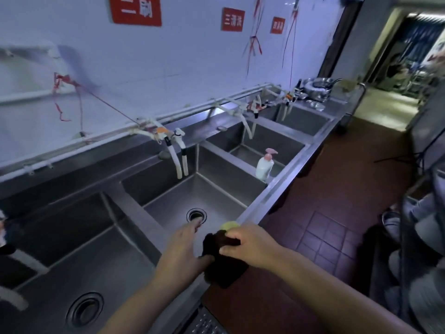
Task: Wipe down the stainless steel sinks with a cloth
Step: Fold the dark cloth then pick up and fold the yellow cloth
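Right hand clamped on a dark crumpled cloth at the stainless steel sink's front rim — left hand spread open, thumb touching it.

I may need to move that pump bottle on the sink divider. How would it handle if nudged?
The pump bottle is tall and stands on a narrow steel ledge, so it would probably tip easily. It looks like light plastic; fill level can't be seen. It could drop into a basin.

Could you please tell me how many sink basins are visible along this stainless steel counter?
4. The nearest basin is at lower left, the second lies ahead of the hands, the third is behind the soap bottle, and the fourth is farthest. More may lie beyond the left edge.
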{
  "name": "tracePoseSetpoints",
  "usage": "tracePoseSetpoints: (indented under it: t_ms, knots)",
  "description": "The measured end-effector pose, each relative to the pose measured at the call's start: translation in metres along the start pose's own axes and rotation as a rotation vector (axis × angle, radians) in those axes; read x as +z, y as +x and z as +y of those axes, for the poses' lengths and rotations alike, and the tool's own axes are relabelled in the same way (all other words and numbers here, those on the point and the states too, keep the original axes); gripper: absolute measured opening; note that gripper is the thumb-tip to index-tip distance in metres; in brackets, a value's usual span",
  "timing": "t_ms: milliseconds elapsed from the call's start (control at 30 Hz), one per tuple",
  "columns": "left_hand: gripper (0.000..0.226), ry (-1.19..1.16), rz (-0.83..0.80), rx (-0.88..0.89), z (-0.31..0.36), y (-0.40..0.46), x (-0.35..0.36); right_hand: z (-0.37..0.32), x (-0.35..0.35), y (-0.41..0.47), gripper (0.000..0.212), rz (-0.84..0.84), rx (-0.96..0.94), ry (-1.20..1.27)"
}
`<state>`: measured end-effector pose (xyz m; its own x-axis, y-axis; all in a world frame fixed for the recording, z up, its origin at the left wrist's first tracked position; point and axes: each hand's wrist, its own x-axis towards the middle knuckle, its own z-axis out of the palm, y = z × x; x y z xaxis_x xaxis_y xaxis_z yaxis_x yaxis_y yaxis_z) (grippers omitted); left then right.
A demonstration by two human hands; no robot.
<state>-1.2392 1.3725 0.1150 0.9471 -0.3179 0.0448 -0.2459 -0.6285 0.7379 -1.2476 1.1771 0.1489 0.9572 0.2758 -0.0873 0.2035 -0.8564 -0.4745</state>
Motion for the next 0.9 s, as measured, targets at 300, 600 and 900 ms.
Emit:
tracePoseSetpoints:
  t_ms: [300, 600, 900]
  knots:
    - [0.033, 0.278, -0.111, 0.259, 0.135, 0.137, 0.136, 0.174, -0.103, -0.019, 0.026, 0.235, -0.036, -0.066]
    - [0.018, 0.017, -0.226, 0.205, 0.237, 0.238, 0.226, 0.346, -0.15, -0.05, 0.024, 0.626, 0.337, 0.534]
    - [0.008, -0.589, -0.382, 0.009, 0.313, 0.358, 0.309, 0.47, -0.149, -0.043, 0.032, 0.544, 0.714, 1.13]
